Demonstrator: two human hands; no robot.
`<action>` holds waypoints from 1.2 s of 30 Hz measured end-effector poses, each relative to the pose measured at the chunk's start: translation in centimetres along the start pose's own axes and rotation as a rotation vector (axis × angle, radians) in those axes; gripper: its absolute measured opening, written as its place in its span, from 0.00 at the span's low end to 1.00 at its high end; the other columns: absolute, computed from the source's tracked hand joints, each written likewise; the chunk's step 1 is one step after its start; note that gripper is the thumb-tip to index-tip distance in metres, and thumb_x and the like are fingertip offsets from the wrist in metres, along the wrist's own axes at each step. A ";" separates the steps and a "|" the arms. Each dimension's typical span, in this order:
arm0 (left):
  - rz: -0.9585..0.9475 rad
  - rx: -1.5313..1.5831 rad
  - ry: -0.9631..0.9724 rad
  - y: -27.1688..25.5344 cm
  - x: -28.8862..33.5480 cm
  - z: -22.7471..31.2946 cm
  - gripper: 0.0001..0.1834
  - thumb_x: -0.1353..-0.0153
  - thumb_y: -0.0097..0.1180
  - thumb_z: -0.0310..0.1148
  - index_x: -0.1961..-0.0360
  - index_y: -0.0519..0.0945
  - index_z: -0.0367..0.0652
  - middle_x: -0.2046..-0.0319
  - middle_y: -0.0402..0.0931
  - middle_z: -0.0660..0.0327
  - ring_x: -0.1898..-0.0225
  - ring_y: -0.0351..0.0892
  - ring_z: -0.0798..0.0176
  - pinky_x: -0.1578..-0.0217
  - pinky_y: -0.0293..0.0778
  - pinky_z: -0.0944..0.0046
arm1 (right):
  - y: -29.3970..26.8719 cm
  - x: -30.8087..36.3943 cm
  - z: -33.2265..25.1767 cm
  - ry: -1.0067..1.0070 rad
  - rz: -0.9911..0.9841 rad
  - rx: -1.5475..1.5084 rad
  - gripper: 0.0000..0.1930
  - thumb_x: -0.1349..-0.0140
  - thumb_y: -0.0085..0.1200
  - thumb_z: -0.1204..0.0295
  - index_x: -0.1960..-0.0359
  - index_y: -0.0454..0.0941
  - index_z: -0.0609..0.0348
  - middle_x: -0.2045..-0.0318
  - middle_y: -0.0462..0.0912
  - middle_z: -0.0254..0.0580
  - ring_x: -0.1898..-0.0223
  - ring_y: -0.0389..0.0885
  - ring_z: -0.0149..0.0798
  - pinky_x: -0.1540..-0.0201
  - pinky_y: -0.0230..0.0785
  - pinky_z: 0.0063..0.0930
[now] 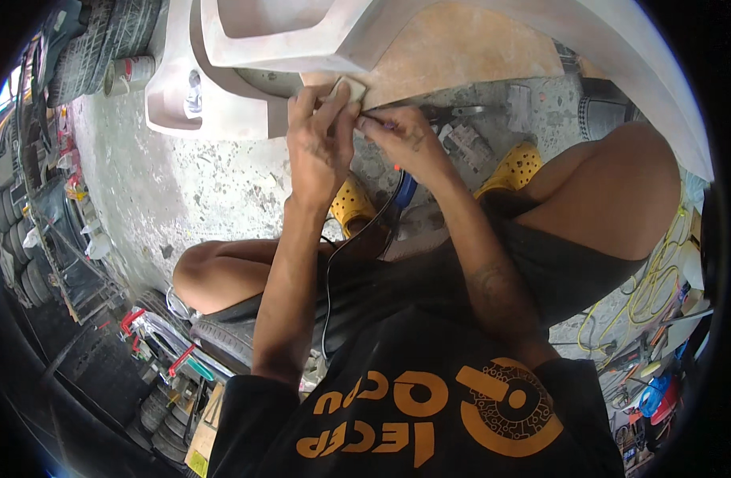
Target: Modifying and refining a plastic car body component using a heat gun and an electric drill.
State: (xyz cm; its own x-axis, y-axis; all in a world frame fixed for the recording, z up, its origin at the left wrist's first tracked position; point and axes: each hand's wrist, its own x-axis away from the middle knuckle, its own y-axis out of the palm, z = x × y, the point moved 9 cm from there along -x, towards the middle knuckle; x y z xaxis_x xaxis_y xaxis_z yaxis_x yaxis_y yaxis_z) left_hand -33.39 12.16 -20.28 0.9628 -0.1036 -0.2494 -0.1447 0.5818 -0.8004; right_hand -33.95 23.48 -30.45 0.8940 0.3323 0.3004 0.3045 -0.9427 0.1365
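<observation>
1. Clock read from the middle of your view, 12 at the top. Your left hand (319, 147) sits between 11 and 12, fingers bent over a pale square pad (355, 86). Pinched or merely pressed: cannot tell.
2. Your right hand (409, 142) is between 12 and 1, near the left, thumb and fingers closed on a slim item (390, 125) with a purple part. Mostly hidden by your fingers; kind unclear.
3. Pad lies at 12, near the lower edge of a tan sheet (469, 56), which spreads toward 1.
4. Large pale moulded panel (286, 52) reaches across the top, from 11 round to 2.
5. Your yellow clogs: one (348, 199) just above the middle, the other (518, 166) at 2. Both on the paint-flecked floor (214, 175).
6. Blue object (406, 191) below your right wrist, dark cord (330, 275) curving beside it and down toward 7.
7. Outer ring: pale bucket (130, 74) and stacked tyres (103, 48) at 10; yellow cable (648, 299) in loose loops past 3.
</observation>
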 end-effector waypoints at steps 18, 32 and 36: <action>0.036 0.071 -0.142 -2.1 2.9 -1.0 0.14 0.35 0.65 0.24 0.49 0.86 0.34 0.56 0.80 0.53 0.61 0.83 0.63 0.63 0.79 0.66 | 0.3 0.8 0.2 0.058 0.010 -0.052 0.16 0.30 0.61 0.62 0.58 0.88 0.66 0.83 0.72 0.25 0.83 0.65 0.20 0.81 0.55 0.19; 0.076 0.007 -0.040 -0.6 2.6 -0.5 0.14 0.38 0.64 0.20 0.50 0.86 0.34 0.55 0.81 0.52 0.58 0.79 0.56 0.62 0.78 0.61 | 0.2 0.6 1.5 0.075 0.047 -0.068 0.14 0.30 0.60 0.65 0.58 0.86 0.66 0.84 0.69 0.21 0.85 0.60 0.17 0.83 0.48 0.20; 0.085 0.085 -0.136 -0.6 0.4 -1.2 0.13 0.35 0.65 0.25 0.50 0.86 0.34 0.57 0.81 0.54 0.63 0.79 0.63 0.65 0.76 0.66 | 0.6 0.4 0.5 0.041 0.041 -0.073 0.15 0.29 0.59 0.63 0.55 0.87 0.65 0.80 0.74 0.25 0.85 0.62 0.18 0.83 0.51 0.20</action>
State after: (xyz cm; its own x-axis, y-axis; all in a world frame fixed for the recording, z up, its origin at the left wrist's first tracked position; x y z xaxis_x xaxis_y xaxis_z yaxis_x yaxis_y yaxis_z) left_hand -33.16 10.81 -20.52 0.9707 0.0556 -0.2339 -0.2129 0.6504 -0.7292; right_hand -33.23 23.04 -30.76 0.8908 0.2955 0.3453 0.2414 -0.9514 0.1914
